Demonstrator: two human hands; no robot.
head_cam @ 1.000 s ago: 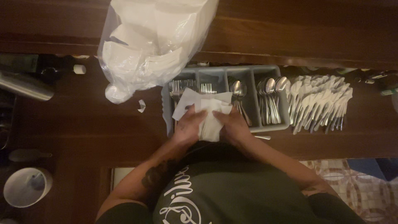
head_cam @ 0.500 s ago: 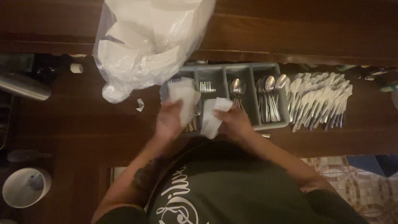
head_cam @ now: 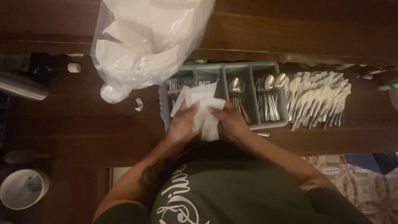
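White napkin (head_cam: 205, 112) pinched between left hand (head_cam: 181, 123) and right hand (head_cam: 229, 122) fingers over cutlery tray (head_cam: 265, 123). Risk: fold skewed, thin paper torn, forks (head_cam: 175, 86) snagged.

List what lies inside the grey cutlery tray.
The grey cutlery tray holds forks in its left compartments and spoons in the right ones. The white napkin covers part of the middle compartments.

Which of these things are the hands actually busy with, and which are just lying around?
In use:
- left hand and right hand, both gripping a white paper napkin
- grey cutlery tray just beyond them

Lying about:
- plastic bag of napkins
- pile of wrapped cutlery
- paper scrap
- white cup
- wooden counter
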